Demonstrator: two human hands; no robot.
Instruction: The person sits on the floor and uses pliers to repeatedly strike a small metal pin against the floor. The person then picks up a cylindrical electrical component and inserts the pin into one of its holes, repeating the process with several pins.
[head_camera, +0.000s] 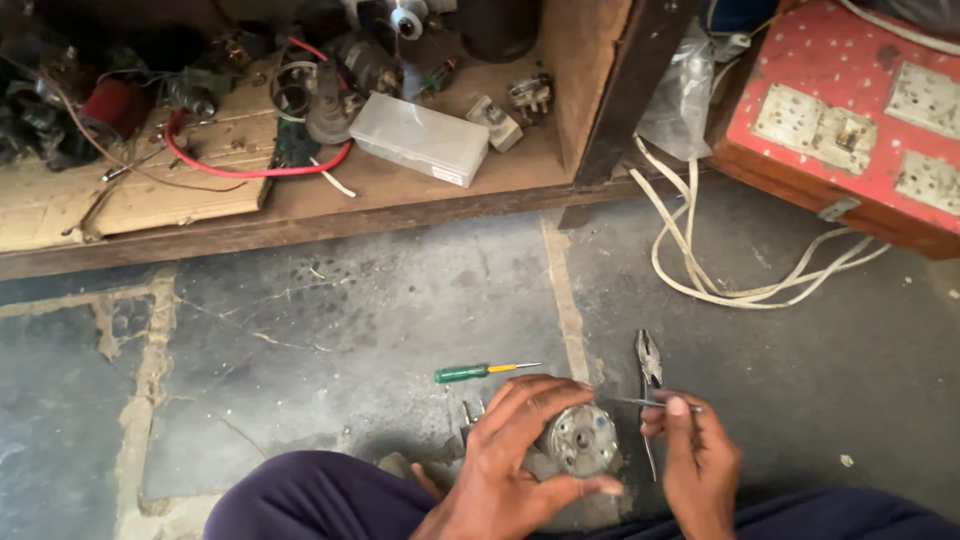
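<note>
The fingers (520, 405) of the left hand (505, 465) were curled about a small round metal part (582, 438), thumb under its lower edge and fingertips over its top, so that its flat face with small holes was turned up toward the camera. The part was held just above the floor, in front of the person's dark-clothed knees. A thin metal tool (640, 402) was pinched between thumb and forefinger of the right hand (700, 460), the remaining fingers folded loosely; its tip was pointed leftward, toward the upper rim of the part. Whether the tip was touching the metal could not be told.

For the work to be done well, the part would best be kept clamped firmly and level, so that it was not turned by the push of the tool. The tool should probably be guided in short, light strokes, with the tip kept away from the left fingertips that were wrapped close beside it.

A pair of pliers (649, 362) was laid on the grey floor (350, 320) just behind the right hand, and a green-handled screwdriver (478, 372) just behind the left. Farther off, white cable (700, 270) was looped beside a red switch board (850, 110), and a low wooden shelf (400, 195) was crowded with parts, a red wire and a pale plastic box (422, 138).
</note>
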